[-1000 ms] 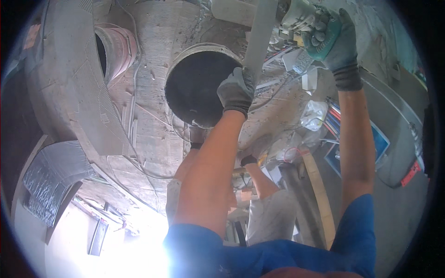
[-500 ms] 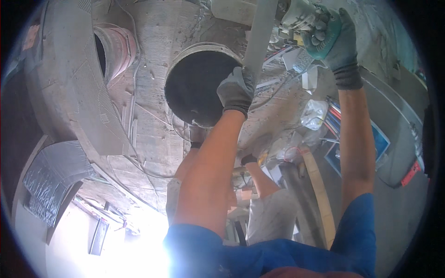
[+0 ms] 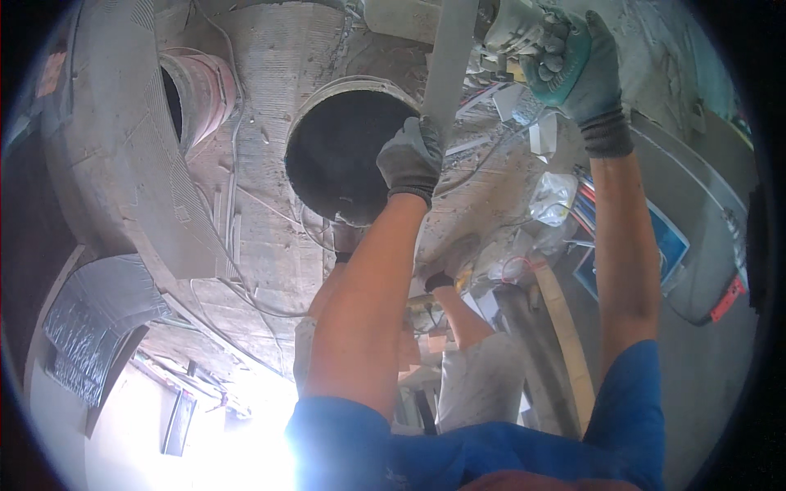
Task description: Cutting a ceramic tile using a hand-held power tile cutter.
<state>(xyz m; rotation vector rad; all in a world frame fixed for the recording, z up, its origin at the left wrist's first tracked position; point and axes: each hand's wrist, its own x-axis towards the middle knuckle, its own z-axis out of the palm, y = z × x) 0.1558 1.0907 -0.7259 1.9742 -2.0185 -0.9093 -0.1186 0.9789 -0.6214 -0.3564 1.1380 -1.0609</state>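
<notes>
My left hand [image 3: 409, 159], in a grey glove, is closed around the lower end of a long flat grey strip [image 3: 449, 65]. The strip rises past the top edge of the view. Just left of that hand stands a round bucket [image 3: 296, 131] with a dark inside. At the upper right is my right hand [image 3: 565, 69], in a grey and green glove. Its fingers are curled in, beside a dusty off-white rounded object [image 3: 512, 29] of a kind I cannot make out. Whatever lies within those fingers is hidden.
A pinkish bucket [image 3: 209, 90] lies at the left near a cable [image 3: 236, 123] on the dusty floor. Wrapped dark sheets [image 3: 106, 307] stand at lower left. Plastic bags [image 3: 553, 196], a wooden strip [image 3: 565, 352] and offcuts lie to the right.
Both hands shift slightly left in the picture, along with the strip and the bucket. Both keep the same hold.
</notes>
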